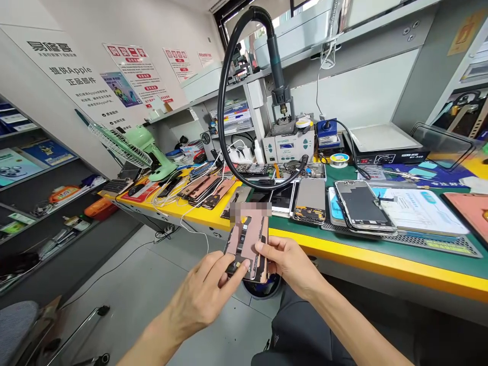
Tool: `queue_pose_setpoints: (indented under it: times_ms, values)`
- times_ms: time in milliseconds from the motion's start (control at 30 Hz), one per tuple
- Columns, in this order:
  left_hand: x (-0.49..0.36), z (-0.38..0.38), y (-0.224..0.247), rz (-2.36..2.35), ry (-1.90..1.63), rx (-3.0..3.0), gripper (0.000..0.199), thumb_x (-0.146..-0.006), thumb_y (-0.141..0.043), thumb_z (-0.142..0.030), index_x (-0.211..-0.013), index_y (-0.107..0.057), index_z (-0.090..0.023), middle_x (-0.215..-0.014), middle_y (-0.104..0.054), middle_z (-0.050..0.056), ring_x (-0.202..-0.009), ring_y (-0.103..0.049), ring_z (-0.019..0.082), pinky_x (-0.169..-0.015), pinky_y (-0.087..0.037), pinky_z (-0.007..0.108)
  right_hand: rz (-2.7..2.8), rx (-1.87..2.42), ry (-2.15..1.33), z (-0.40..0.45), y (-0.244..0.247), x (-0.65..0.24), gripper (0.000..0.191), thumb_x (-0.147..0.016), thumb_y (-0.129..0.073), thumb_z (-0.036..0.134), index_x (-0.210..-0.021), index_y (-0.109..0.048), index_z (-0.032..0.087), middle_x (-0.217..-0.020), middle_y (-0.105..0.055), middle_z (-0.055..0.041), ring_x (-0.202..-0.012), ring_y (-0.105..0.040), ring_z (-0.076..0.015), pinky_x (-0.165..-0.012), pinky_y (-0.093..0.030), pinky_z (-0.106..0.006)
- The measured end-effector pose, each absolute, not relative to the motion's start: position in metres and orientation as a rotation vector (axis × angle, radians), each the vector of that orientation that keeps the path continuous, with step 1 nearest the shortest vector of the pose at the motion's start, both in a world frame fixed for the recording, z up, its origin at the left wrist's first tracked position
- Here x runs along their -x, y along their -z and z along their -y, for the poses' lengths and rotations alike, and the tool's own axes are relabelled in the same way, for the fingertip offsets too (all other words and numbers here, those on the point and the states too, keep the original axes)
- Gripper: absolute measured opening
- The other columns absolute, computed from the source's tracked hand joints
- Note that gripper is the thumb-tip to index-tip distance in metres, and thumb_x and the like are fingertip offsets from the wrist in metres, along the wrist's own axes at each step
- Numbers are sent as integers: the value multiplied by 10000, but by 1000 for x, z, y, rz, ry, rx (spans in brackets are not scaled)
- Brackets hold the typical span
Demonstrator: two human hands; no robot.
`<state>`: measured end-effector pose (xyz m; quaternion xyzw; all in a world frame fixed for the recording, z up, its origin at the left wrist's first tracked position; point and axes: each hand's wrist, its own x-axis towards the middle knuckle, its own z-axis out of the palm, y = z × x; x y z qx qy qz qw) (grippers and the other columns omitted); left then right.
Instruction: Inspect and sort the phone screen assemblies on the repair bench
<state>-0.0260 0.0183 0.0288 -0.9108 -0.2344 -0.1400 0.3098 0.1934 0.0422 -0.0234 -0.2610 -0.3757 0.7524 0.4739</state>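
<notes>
Both hands hold a small stack of phone screens [253, 239], copper-coloured backs facing up, in front of the bench edge. My left hand [208, 290] grips the near-left corner, its thumb and fingers at the dark lower end. My right hand [290, 262] holds the right side, thumb on top and fingers curled underneath. A blurred patch covers the far end of the stack. On the bench just beyond lie a grey-backed phone panel [310, 195] and a white phone screen [283, 197]. Several more copper-backed screens [202, 187] lie in a pile to the left.
A hot-air station [290, 145] with a looping black hose [221, 101] stands behind. To the right are a dark phone screen assembly [364, 203] on a stack and a flat heating plate [385, 140]. A green fan [147, 145] stands left; a round bin [263, 288] sits below.
</notes>
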Motion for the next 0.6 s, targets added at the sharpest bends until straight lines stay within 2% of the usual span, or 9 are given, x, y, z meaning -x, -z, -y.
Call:
queue_pose_setpoints:
  times_ms: [167,267,333,433,533,600]
  values:
    - [16,-16,-36,713,348,2526,541,-772,-450,48,-1217,-649,-187,-1119,-622,139,-980,-532,242,-790,-511,373,927,656,-1834,-43,27,-194,338,-829,-744,449,-912,-721,123,-735,-687,-48,-543,-601,-123,-512,-512,-239]
    - [16,-13,-39,798,343,2639,555,-767,-492,0,-1266,-631,-199,-1185,-607,148,-1027,-519,268,-835,-508,428,926,664,-1828,-43,27,-196,316,-820,-752,438,-905,-730,134,-747,-700,-46,-546,-607,-122,-512,-503,-231]
    - [19,-13,-38,910,464,2752,565,-768,-525,-53,-1304,-610,-210,-1241,-586,146,-1098,-513,291,-906,-489,485,928,667,-1830,-43,26,-198,318,-814,-755,442,-903,-738,138,-732,-703,-42,-539,-607,-126,-513,-506,-238]
    - [19,-17,-31,1417,1012,2810,497,-852,-530,-187,-1347,-571,-209,-1286,-579,139,-1140,-538,287,-950,-478,481,939,672,-1837,-43,26,-200,332,-818,-749,447,-934,-753,136,-752,-713,-52,-543,-609,-129,-513,-506,-242]
    - [10,-23,-23,2228,1744,2584,440,-957,-459,-374,-1344,-571,-198,-1275,-621,128,-1117,-592,261,-883,-519,393,948,662,-1854,-42,26,-199,329,-830,-743,430,-979,-757,136,-812,-726,-68,-582,-622,-131,-541,-517,-243]
    - [-1,-24,-20,2622,2076,2450,481,-946,-488,-461,-1336,-587,-199,-1267,-647,116,-1119,-610,261,-846,-528,349,955,648,-1868,-42,27,-197,327,-836,-742,424,-992,-754,136,-812,-726,-68,-584,-621,-127,-554,-524,-244]
